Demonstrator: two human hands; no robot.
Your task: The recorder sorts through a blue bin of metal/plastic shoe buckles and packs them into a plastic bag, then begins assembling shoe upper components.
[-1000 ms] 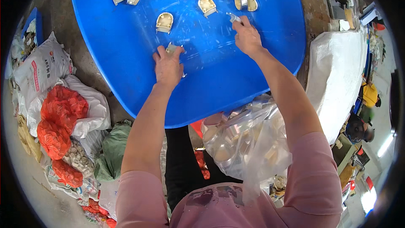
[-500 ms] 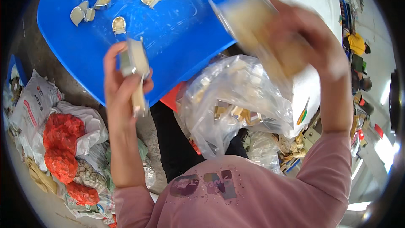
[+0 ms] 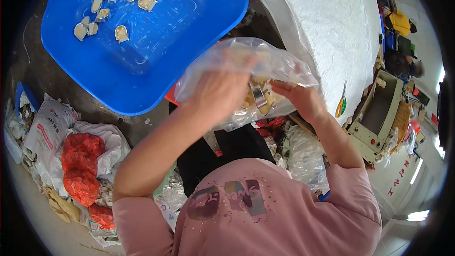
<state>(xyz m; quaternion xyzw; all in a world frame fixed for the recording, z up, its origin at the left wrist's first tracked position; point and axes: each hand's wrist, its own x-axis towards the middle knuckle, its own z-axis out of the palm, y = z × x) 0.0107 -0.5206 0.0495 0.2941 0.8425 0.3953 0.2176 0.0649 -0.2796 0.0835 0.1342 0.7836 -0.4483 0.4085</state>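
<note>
The left forearm (image 3: 166, 140) slants up and rightward, its hand (image 3: 226, 90) blurred. The right forearm (image 3: 340, 141) angles up and leftward, right hand (image 3: 305, 100) nearby, fingers (image 3: 283, 88) extended leftward.

The left hand (image 3: 220, 91) was blurred, its fingertips indistinct at the clear plastic bag (image 3: 283, 61); the top edge cut off the blue tub (image 3: 159, 68).

Parts (image 3: 122, 33) lie in the tub (image 3: 156, 66), left of the bag (image 3: 284, 61).
</note>
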